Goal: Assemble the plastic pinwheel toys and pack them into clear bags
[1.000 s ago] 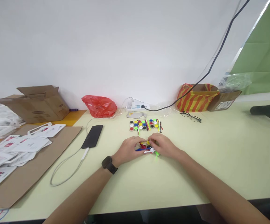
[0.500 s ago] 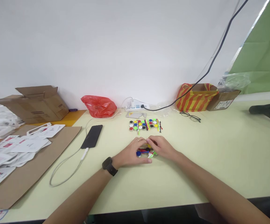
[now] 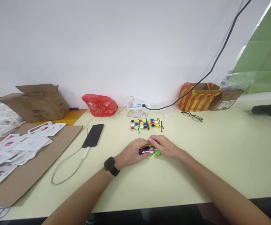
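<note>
Both of my hands meet over a small heap of coloured plastic pieces (image 3: 148, 151) in the middle of the pale table (image 3: 196, 162). My left hand (image 3: 132, 152), with a black watch on the wrist, curls its fingers around the heap's left side. On the right side my right hand (image 3: 163, 147) pinches the pieces. Blue, white, red and green parts stick out between the fingers. Behind the hands lies a set of round coloured caps and thin sticks (image 3: 146, 124) laid out in rows.
A black phone (image 3: 93, 135) on a white cable lies to the left, beside a cardboard sheet (image 3: 29, 168) with white printed cards (image 3: 15, 147). Along the wall stand a cardboard box (image 3: 37, 103), a red bag (image 3: 99, 105), a power strip (image 3: 136, 107), glasses (image 3: 192, 116) and a striped bag (image 3: 197, 97).
The hands have stayed over the heap and shifted their fingers slightly. The view has tilted a little. The rows of caps have not moved.
</note>
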Available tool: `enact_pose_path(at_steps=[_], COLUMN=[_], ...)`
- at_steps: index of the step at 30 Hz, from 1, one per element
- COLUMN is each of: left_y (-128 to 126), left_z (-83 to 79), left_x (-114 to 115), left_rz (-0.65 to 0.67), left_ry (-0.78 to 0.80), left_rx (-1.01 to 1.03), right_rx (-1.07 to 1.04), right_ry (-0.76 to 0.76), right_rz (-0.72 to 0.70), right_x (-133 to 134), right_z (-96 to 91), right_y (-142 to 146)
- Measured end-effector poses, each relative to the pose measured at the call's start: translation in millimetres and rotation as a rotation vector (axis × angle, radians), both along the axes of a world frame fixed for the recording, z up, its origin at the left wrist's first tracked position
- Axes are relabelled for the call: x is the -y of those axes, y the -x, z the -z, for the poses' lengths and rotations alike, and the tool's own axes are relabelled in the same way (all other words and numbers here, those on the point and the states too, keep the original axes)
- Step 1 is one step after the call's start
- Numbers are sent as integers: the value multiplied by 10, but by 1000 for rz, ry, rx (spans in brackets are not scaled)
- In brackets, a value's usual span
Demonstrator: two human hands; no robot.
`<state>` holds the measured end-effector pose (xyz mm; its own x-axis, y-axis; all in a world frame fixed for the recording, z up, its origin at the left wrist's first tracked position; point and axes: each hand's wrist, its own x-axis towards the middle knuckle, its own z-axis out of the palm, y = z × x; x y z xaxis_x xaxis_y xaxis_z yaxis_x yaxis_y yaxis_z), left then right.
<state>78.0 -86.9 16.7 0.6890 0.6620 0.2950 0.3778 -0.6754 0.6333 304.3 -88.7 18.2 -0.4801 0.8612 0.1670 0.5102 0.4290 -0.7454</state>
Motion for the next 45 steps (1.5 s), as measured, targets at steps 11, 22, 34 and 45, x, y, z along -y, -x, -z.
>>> enact_pose_path(at_steps=[11, 22, 34, 45], left_y=[54, 34, 10, -13], left_z=[-26, -12, -89, -75], left_x=[-49, -38, 9, 32], left_rz=[-20, -9, 15, 34], left_ry=[116, 175, 84, 46], left_rx=[36, 60, 11, -8], right_rx=[93, 72, -44, -469], right_ry=[53, 134, 129, 49], right_rz=[-155, -152, -4, 807], right_x=[28, 22, -197, -963], right_z=[-135, -109, -122, 430], right_y=[-150, -195, -517, -822])
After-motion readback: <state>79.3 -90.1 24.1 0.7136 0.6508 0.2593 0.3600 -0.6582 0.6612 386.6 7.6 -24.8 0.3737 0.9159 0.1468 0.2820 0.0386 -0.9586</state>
